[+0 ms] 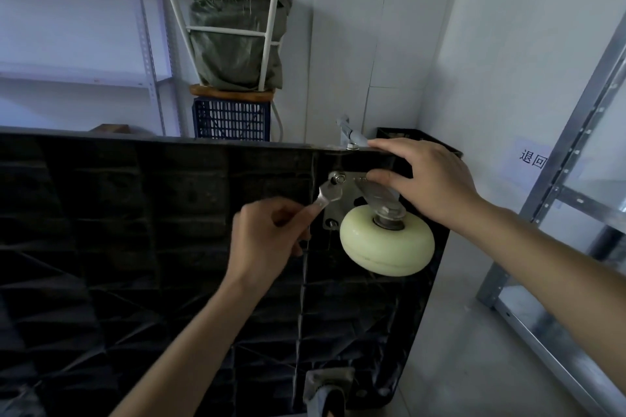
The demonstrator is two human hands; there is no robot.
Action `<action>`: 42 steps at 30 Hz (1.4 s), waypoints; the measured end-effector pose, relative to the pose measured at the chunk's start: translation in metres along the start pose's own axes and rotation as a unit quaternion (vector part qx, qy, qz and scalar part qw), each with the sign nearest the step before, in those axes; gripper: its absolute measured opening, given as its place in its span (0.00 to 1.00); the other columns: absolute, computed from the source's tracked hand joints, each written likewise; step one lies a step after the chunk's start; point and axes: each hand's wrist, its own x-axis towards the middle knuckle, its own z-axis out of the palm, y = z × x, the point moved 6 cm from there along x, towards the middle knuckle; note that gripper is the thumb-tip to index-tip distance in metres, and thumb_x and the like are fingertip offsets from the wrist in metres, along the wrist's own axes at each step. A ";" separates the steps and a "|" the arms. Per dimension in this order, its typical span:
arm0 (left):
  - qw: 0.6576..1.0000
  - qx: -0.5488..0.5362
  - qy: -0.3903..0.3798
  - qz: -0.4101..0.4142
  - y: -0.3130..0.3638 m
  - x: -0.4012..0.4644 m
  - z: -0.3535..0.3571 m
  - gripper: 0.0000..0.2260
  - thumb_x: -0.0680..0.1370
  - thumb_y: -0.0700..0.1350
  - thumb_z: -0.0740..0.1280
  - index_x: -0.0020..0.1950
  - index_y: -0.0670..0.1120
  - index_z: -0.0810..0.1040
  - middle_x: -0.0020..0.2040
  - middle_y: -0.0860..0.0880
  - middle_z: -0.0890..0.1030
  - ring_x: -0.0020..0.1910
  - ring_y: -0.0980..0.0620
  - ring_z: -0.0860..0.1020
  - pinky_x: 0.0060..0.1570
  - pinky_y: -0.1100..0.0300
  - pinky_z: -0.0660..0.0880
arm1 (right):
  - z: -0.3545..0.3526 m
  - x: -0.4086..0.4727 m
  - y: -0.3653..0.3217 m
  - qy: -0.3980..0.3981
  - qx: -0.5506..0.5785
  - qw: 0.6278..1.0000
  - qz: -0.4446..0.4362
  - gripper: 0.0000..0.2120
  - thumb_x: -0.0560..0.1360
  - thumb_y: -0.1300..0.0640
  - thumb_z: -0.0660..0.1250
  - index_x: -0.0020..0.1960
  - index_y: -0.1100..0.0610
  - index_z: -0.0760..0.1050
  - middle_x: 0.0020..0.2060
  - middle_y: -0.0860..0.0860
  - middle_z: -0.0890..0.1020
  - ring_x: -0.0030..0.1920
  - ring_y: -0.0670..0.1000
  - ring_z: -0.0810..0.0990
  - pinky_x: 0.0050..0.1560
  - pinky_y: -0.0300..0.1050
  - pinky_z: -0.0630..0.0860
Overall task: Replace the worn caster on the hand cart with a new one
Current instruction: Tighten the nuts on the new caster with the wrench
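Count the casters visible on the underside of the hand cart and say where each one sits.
2. A pale green caster is at the cart's upper right corner, beside the wrench. A darker caster sits at the bottom edge, partly cut off. Others may lie out of view.

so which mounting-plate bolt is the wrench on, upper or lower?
The upper-left bolt: the wrench, held by the left hand, has its head on it. The lower-left bolt, beside the cream wheel, is untouched.
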 end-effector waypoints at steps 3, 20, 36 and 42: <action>1.000 -0.008 0.008 -0.002 -0.003 -0.002 0.009 0.08 0.77 0.51 0.73 0.40 0.49 0.84 0.31 0.51 0.83 0.27 0.50 0.81 0.35 0.49 0.82 | 0.000 0.000 0.000 0.003 0.002 1.000 -0.002 0.27 0.74 0.34 0.66 0.71 0.40 0.74 0.67 0.40 0.78 0.68 0.50 0.75 0.61 0.51 0.72; 0.997 0.005 0.078 0.030 -0.011 -0.005 0.027 0.10 0.77 0.55 0.73 0.42 0.50 0.84 0.31 0.55 0.83 0.29 0.60 0.82 0.37 0.50 0.82 | 0.002 0.000 0.004 0.007 -0.001 1.000 0.002 0.26 0.75 0.34 0.66 0.71 0.40 0.74 0.67 0.39 0.78 0.69 0.48 0.74 0.58 0.46 0.70; 0.997 0.029 0.062 0.047 -0.006 -0.009 0.044 0.12 0.79 0.55 0.70 0.39 0.51 0.77 0.29 0.63 0.80 0.28 0.63 0.79 0.27 0.72 0.67 | 0.004 0.001 0.005 0.010 0.003 1.000 -0.003 0.27 0.74 0.32 0.65 0.70 0.39 0.74 0.67 0.39 0.79 0.68 0.49 0.75 0.62 0.50 0.73; 0.989 0.098 0.075 0.084 -0.005 -0.006 0.028 0.13 0.78 0.58 0.70 0.43 0.50 0.82 0.29 0.56 0.81 0.28 0.58 0.80 0.31 0.54 0.78 | 0.004 0.000 0.005 0.009 0.006 1.000 0.000 0.27 0.74 0.33 0.65 0.71 0.39 0.74 0.67 0.40 0.79 0.69 0.50 0.75 0.63 0.52 0.73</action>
